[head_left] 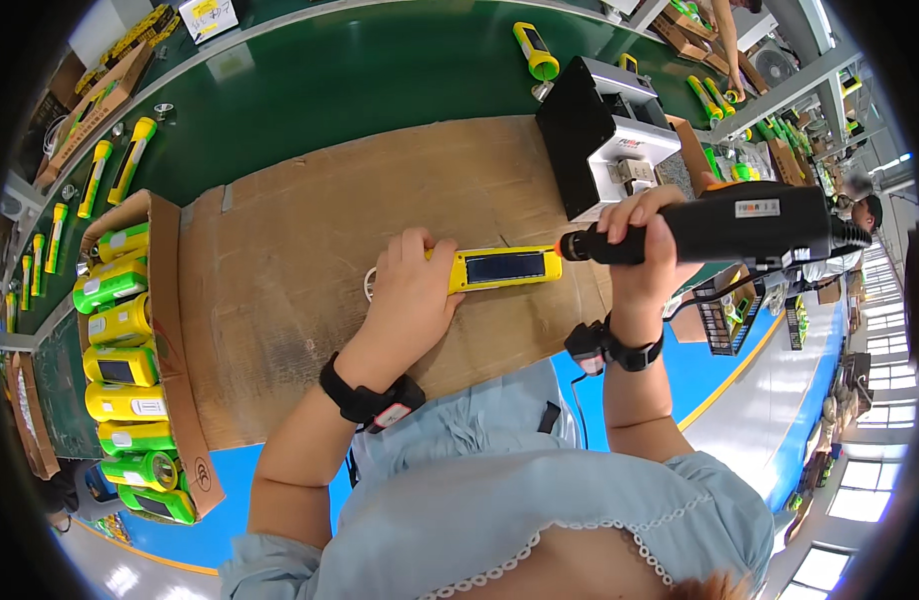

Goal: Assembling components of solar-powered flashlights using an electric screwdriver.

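Note:
A yellow flashlight (505,266) with a dark solar panel on its upper face lies crosswise on a cardboard sheet (280,300). My left hand (410,295) is closed round its left end, where part of a pale round rim shows past the fingers. In my right hand (642,240) is a black electric screwdriver (750,222), held level with its nose pointing left. The screwdriver's tip is at the flashlight's right end; I cannot tell whether it touches. A cable hangs from the tool's rear.
A cardboard box (187,370) packed with yellow and green flashlights stands at left. Behind my right hand is a black and silver machine (615,135). More flashlights (132,160) stand on the green table (360,80). Another person's arm (728,45) reaches in at the far right.

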A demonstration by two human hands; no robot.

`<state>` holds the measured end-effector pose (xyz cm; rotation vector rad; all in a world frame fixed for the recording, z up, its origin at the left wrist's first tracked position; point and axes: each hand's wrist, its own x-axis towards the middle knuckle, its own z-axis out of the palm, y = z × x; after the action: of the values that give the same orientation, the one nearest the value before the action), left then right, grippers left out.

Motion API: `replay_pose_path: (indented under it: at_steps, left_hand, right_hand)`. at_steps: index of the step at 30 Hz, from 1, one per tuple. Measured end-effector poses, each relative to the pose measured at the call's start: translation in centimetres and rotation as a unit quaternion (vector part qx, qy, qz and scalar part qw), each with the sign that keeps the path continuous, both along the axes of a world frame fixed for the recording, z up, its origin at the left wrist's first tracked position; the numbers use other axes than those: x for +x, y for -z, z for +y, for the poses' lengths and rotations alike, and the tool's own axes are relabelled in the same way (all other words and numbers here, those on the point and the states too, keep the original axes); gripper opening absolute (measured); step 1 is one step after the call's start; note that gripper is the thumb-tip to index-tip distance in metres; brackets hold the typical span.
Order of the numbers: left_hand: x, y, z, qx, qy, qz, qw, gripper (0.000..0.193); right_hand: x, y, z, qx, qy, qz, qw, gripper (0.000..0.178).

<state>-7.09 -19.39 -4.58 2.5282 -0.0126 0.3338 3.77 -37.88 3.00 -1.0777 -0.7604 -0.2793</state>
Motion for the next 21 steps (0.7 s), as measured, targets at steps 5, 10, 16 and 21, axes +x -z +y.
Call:
replay_pose_path:
  at_steps: [5,10,16,21]
  left_hand:
    - [-0.3,0.1,0.1,0.013,-0.021,0.003,1.0,0.05]
    - [-0.1,0.4,0.0,0.003,-0.02,-0.012,1.0,0.049]
    - [0.0,0.6,0.0,0.0,-0.015,-0.015,1.0,0.05]
    - [0.2,0.9,0.1,-0.001,-0.008,-0.023,1.0,0.053]
  right_hand:
    - [-2.5,1.2,4.9,-0.003,-0.06,-0.002,0.998,0.063]
    - [-2.3,2.2,6.2,-0.059,-0.064,-0.035,0.996,0.057]
    - [-2.0,2.1,7.2,-0.074,-0.084,-0.008,0.994,0.053]
    - [-1.2,1.1,8.3,-0.116,-0.103,0.007,0.988,0.056]
